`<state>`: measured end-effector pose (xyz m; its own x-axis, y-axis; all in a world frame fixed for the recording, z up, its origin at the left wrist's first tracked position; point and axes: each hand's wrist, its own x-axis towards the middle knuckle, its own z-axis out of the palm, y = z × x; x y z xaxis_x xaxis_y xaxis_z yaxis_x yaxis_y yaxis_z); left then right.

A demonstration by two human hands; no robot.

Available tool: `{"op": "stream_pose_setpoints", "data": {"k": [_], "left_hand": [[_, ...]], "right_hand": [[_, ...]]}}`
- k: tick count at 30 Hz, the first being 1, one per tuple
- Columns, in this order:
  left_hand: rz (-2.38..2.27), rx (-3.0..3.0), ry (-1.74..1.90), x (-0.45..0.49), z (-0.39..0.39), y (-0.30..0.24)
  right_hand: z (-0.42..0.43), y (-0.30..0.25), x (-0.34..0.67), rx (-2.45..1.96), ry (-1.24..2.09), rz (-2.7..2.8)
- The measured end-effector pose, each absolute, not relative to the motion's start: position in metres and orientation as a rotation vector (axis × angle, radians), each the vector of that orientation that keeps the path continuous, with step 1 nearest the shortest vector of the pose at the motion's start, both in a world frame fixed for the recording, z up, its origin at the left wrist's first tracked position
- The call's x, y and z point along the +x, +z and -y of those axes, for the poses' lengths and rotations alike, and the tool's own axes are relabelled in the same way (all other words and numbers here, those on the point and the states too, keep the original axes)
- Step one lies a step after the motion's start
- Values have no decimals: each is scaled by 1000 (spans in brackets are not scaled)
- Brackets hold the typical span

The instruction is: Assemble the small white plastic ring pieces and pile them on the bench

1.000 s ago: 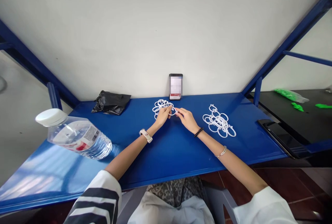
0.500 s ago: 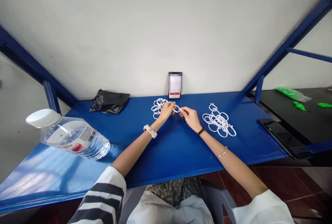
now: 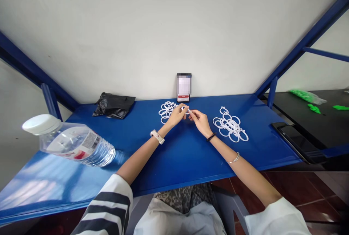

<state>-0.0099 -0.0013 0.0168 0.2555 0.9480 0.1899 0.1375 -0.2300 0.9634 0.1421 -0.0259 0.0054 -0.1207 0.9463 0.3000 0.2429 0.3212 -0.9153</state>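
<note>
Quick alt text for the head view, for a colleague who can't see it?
The left hand and right hand pinch one white ring over a blue table, between a left ring pile and a right ring pile. A water bottle sits far left.

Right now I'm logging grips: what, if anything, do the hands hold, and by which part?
One white ring, pinched at its rim by the left hand and the right hand, one on each side.

propped card [image 3: 184, 84] blurred, ring [image 3: 187, 109] mostly hidden
</note>
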Motion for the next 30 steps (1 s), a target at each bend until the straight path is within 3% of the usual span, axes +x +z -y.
{"op": "stream_pose_setpoints", "data": {"k": [30], "left_hand": [[-945,1396,1251,-4,11,5]], "right_hand": [[38,3,133,-1046,1076,1594]]}}
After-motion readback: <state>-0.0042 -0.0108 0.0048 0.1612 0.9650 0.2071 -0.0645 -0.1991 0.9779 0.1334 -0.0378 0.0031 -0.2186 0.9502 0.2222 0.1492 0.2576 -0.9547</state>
